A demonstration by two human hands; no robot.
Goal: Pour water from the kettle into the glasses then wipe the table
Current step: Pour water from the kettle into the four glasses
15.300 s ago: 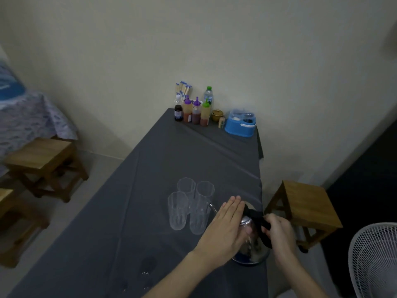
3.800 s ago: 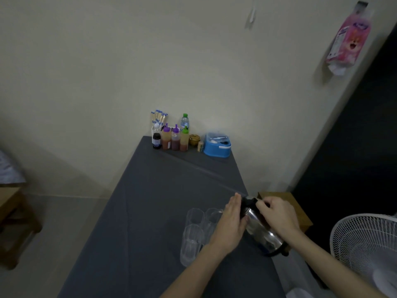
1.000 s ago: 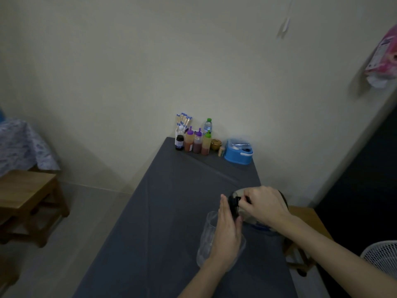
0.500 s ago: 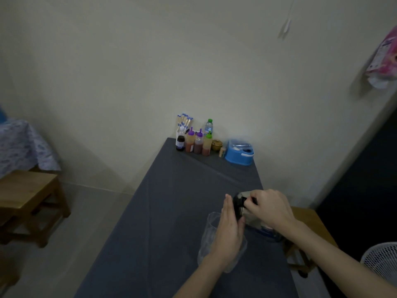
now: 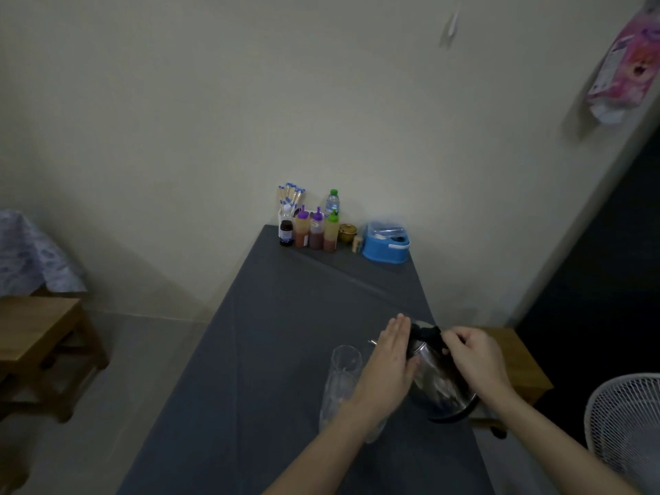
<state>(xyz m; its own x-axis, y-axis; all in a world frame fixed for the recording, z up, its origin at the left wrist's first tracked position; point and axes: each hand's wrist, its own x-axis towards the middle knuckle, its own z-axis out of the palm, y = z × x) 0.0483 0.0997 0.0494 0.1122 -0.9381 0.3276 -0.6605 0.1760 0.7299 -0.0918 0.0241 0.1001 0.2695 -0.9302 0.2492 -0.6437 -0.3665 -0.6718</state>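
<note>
A steel kettle (image 5: 437, 380) with a black lid and handle stands near the right edge of the table, which is covered by a grey cloth (image 5: 278, 334). My right hand (image 5: 471, 359) grips the black handle at the top. My left hand (image 5: 387, 369) lies flat, fingers together, against the kettle's left side. Clear glasses (image 5: 341, 380) stand just left of the kettle, largely hidden behind my left hand and forearm.
At the table's far end stand sauce bottles (image 5: 316, 232), a chopstick holder (image 5: 289, 201), a water bottle (image 5: 332, 200) and a blue container (image 5: 385, 244). Wooden stools sit left (image 5: 39, 337) and right (image 5: 514, 366). A white fan (image 5: 625, 430) is at lower right.
The kettle has come back from a steep tilt over the glasses to nearly upright, lower and nearer the table's right edge. My left hand stays against its side.
</note>
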